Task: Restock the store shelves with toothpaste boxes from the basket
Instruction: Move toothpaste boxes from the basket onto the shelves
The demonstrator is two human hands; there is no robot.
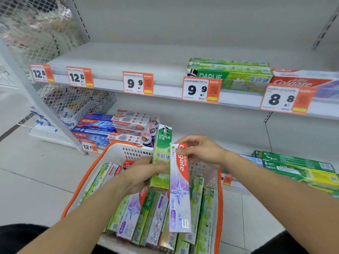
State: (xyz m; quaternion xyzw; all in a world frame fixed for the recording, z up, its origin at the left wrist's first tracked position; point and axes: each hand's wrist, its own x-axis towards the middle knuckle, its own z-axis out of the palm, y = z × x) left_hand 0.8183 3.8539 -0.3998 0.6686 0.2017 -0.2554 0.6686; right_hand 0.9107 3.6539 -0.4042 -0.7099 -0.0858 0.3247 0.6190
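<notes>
Upper shelf (117, 63): bare from the left mesh side panel (42, 33) across to mid-span; right part is taken up by stacked green Darlie boxes (229, 74) and, just beside them, Colgate boxes (300, 81). Front edge is lined with hanging price tags (137, 83). Lower shelf: blocked at left by a Colgate stack (117, 127), at right by green boxes (297, 167); the back wall is seen between them. Basket (86, 180) mouth is crowded with boxes and both forearms.

Orange-and-white paper price tags (138, 83) along shelf edge: 12.8, 9.9, 8.8. White wire-mesh side panel (44, 39) at left, blurry goods behind. Pale tiled floor (33, 182) w/ white wire rack (45, 132) beside upright.
</notes>
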